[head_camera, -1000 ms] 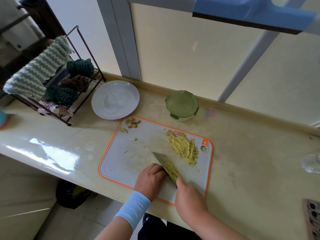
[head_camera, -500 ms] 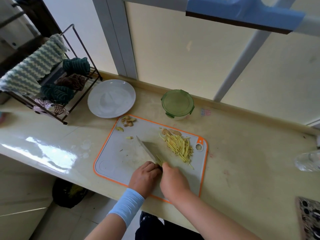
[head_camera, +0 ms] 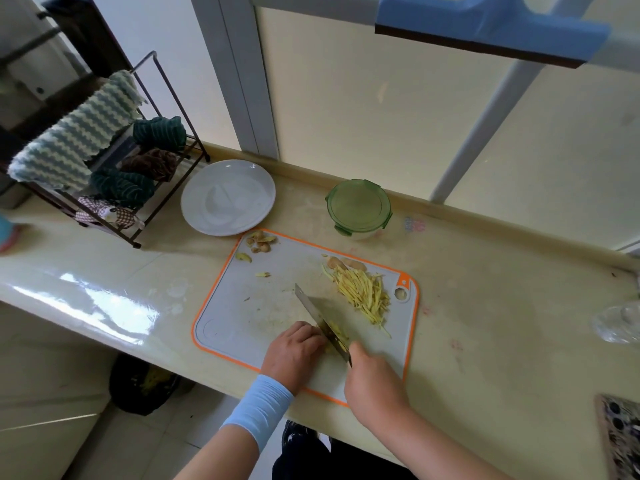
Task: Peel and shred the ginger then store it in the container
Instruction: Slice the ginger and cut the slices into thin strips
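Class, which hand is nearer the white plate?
Left. The left hand rests on the cutting board, toward the person from the white plate; the right hand, gripping the knife, is farther right.

Home kitchen: countertop (head_camera: 485,306), plate (head_camera: 207,209), chopping board (head_camera: 263,306).

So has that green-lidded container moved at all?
No. The green-lidded container sits in the same spot behind the cutting board; only the camera shifted.

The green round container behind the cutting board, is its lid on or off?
On: the green lid covers the container's whole top, clips at the rim. Contents cannot be told.
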The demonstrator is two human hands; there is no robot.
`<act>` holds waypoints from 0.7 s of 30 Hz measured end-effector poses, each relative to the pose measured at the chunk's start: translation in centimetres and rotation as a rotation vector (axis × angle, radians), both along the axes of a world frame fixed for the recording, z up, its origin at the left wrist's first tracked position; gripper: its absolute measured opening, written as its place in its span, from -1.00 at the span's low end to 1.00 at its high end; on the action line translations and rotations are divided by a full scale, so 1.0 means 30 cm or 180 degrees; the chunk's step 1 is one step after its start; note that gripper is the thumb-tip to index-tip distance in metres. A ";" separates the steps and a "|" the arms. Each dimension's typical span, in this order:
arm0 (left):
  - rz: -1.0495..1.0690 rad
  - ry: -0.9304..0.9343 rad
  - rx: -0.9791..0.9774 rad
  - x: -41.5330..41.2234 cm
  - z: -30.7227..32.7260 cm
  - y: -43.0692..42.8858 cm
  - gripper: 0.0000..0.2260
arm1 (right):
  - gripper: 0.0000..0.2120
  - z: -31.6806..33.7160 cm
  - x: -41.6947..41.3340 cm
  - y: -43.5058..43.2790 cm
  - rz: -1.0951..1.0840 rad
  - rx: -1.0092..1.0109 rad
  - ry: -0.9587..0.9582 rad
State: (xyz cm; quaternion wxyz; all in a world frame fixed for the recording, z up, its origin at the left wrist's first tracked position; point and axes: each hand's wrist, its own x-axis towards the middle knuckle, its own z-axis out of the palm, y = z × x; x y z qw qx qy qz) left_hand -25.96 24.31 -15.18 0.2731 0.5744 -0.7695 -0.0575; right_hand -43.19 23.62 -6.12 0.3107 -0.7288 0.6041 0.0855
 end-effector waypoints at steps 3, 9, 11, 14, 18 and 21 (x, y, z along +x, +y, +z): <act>0.0023 -0.0018 -0.0071 -0.003 0.003 -0.004 -0.83 | -0.65 0.006 -0.004 0.013 0.0092 -0.0086 0.0108; 0.0034 0.0021 -0.0077 -0.003 -0.009 -0.002 -0.81 | -0.59 -0.004 -0.001 0.011 0.0177 -0.0058 0.0226; 0.0023 0.0050 -0.0050 0.000 -0.015 0.000 -0.81 | -0.55 -0.014 0.020 -0.005 0.0241 -0.0029 0.0235; 0.0040 0.0060 -0.0029 -0.002 -0.017 0.001 -0.83 | -0.61 -0.016 0.063 -0.039 0.0271 0.0010 0.0197; 0.0056 0.0135 -0.0023 -0.005 -0.003 0.003 -0.83 | -0.74 -0.010 0.098 -0.082 0.0234 0.0000 0.0093; 0.0065 0.0108 -0.0048 -0.006 0.000 0.001 -0.81 | -0.76 -0.007 0.084 -0.075 0.0183 -0.0044 0.0034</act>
